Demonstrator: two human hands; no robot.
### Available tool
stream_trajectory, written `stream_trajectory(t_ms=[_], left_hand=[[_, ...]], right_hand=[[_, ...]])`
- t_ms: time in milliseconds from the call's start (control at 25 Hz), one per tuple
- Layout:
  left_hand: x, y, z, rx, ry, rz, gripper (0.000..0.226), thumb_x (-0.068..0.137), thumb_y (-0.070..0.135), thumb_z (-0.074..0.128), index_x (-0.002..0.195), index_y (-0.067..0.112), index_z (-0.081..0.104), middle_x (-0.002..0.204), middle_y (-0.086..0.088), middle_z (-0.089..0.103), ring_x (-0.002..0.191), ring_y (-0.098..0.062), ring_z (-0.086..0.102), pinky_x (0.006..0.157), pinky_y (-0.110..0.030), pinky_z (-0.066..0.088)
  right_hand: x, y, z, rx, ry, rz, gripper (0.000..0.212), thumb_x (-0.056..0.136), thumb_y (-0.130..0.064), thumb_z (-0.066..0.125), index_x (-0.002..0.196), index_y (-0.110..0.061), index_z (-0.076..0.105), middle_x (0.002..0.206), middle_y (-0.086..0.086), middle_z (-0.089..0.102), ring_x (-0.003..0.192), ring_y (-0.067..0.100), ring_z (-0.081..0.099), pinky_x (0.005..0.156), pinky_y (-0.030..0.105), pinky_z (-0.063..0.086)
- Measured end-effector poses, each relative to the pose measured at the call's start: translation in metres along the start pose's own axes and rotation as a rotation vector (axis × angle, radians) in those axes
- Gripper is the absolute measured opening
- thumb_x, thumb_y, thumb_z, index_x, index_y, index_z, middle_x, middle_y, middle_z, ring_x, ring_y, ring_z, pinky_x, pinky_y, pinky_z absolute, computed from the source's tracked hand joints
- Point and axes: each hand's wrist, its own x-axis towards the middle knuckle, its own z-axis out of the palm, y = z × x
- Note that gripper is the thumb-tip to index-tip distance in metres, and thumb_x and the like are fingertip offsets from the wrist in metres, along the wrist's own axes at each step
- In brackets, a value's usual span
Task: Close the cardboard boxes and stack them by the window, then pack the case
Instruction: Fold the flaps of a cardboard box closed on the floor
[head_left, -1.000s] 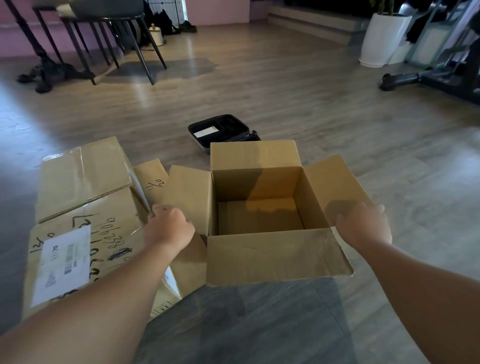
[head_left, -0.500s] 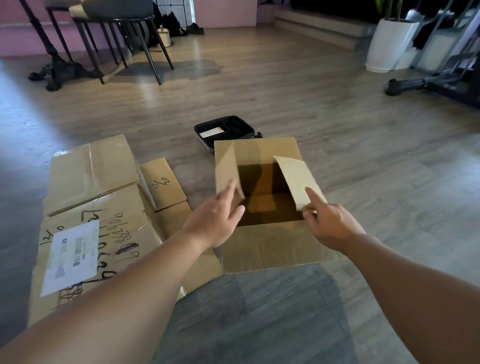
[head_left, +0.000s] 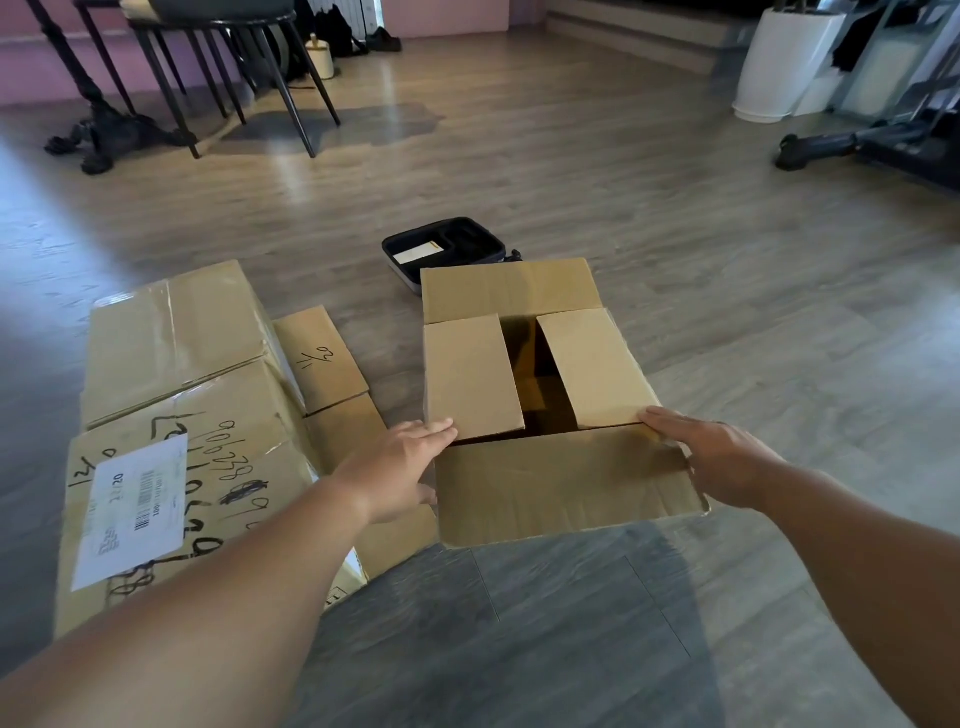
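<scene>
Sitting on the wooden floor (head_left: 597, 156) in front of the person, the open cardboard box (head_left: 550, 415) is plain brown, with its 2 side flaps folded inward and a dark gap between them. Its far flap stands open and its near flap hangs outward toward the person. The left hand (head_left: 397, 470) lies with straight fingers on the near corner of the left flap, its thumb low at the box's left wall; it grasps nothing. The right hand (head_left: 711, 452) rests flat, fingers extended, on the near corner of the right flap. To the left lies 1 larger taped box (head_left: 176, 415), with black handwriting and 1 white label (head_left: 132, 514). 1 black case (head_left: 447, 247) sits open just behind the open box. Farther off stand chair legs (head_left: 291, 98) and 1 white planter (head_left: 779, 62).
</scene>
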Motion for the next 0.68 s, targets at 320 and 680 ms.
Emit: stream_trajectory(t_ms=[320, 680], left_hand=[[-0.009, -0.011, -0.003, -0.101, -0.018, -0.009, 0.066, 0.101, 0.011, 0.046, 0.158, 0.034, 0.021, 0.163, 0.025, 0.009, 0.15, -0.006, 0.015, 0.12, -0.029, 0.02], [0.007, -0.007, -0.011, -0.444, 0.094, -0.284, 0.039, 0.097, 0.058, 0.05, 0.106, 0.024, 0.067, 0.095, 0.011, 0.064, 0.089, -0.007, 0.058, 0.074, -0.023, 0.043]], right_hand=[[-0.004, 0.024, -0.008, 0.108, -0.096, -0.064, 0.068, 0.096, -0.021, 0.063, 0.147, -0.056, 0.033, 0.158, -0.017, 0.035, 0.144, 0.017, 0.037, 0.118, 0.04, 0.032], [-0.003, -0.015, -0.009, 0.215, 0.113, 0.066, 0.053, 0.096, -0.065, 0.036, 0.104, -0.02, 0.064, 0.1, 0.0, 0.07, 0.089, 0.021, 0.063, 0.079, 0.042, 0.05]])
